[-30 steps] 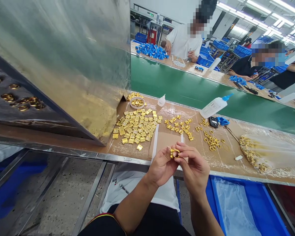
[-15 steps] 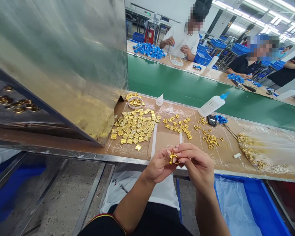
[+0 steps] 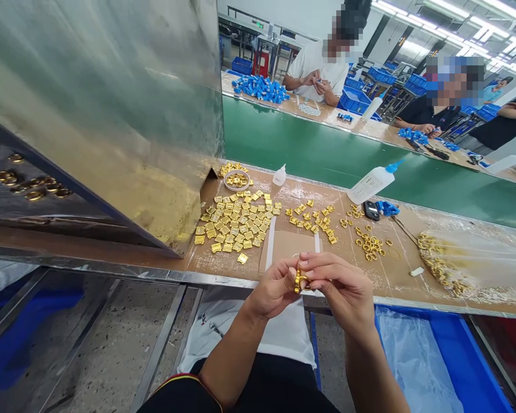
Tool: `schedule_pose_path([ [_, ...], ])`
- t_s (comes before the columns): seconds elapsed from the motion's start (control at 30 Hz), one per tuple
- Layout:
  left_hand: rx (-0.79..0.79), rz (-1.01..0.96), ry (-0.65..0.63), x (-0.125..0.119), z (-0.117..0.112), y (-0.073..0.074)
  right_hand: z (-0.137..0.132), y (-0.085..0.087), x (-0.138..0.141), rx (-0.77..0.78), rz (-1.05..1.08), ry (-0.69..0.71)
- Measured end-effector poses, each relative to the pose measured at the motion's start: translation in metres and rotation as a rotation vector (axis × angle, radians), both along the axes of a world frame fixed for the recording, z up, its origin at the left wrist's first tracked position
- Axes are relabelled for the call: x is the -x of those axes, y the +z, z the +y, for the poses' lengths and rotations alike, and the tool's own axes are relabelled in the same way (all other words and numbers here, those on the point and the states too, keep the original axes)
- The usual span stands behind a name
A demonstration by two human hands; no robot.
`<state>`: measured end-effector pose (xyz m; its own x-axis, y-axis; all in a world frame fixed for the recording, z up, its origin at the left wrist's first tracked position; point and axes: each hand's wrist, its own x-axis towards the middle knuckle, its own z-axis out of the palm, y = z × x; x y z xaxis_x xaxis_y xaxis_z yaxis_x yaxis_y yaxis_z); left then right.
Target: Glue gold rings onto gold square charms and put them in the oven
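Observation:
Close to the table's front edge, my left hand (image 3: 272, 289) pinches a small gold metal piece (image 3: 298, 281) between thumb and fingers. My right hand (image 3: 341, 284) is closed on a gold ring (image 3: 307, 284), which touches that piece; whether the two are joined I cannot tell. Beyond my hands lies a brown cardboard sheet (image 3: 290, 246) with white tape strips. Many flat gold pieces (image 3: 236, 221) are spread to its left. A smaller group of gold pieces (image 3: 312, 218) lies behind it, and loose gold rings (image 3: 372, 244) are heaped to the right.
A large metal panel (image 3: 112, 103) rises at the left. A small white bottle (image 3: 279, 175) and a bigger blue-tipped bottle (image 3: 372, 184) stand along the green belt (image 3: 292, 137). Strung gold rings (image 3: 438, 264) lie at the right, above a blue crate (image 3: 464, 350). Co-workers sit across.
My hands have shifted slightly left, and the gold piece and ring have turned a little between my fingers. Across the belt, a co-worker's hands have come together.

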<state>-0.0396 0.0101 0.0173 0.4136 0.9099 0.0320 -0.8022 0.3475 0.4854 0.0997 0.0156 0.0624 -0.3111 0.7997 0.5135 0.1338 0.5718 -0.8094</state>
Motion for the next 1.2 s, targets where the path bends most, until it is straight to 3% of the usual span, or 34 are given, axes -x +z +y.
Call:
schedule_pose_path([
  [0.07,-0.098,0.091,0.086,0.005,0.002,-0.003,-0.001,-0.004,0.0,0.046,0.039,0.008],
  [0.2,-0.285,0.319,0.375,0.019,0.005,-0.005,-0.011,-0.016,0.004,0.174,0.182,-0.133],
  [0.3,-0.394,0.457,0.47,0.025,0.006,-0.009,-0.022,-0.022,0.009,0.278,0.215,-0.129],
  [0.47,-0.804,0.631,0.64,0.027,0.008,-0.017,-0.029,-0.022,0.014,0.382,0.256,-0.102],
  [0.63,-0.885,0.658,0.645,0.029,0.009,-0.014,-0.027,-0.02,0.014,0.402,0.317,-0.098],
  [1.2,-0.909,0.694,0.637,0.033,0.007,-0.008,-0.026,-0.026,0.012,0.608,0.455,-0.027],
])
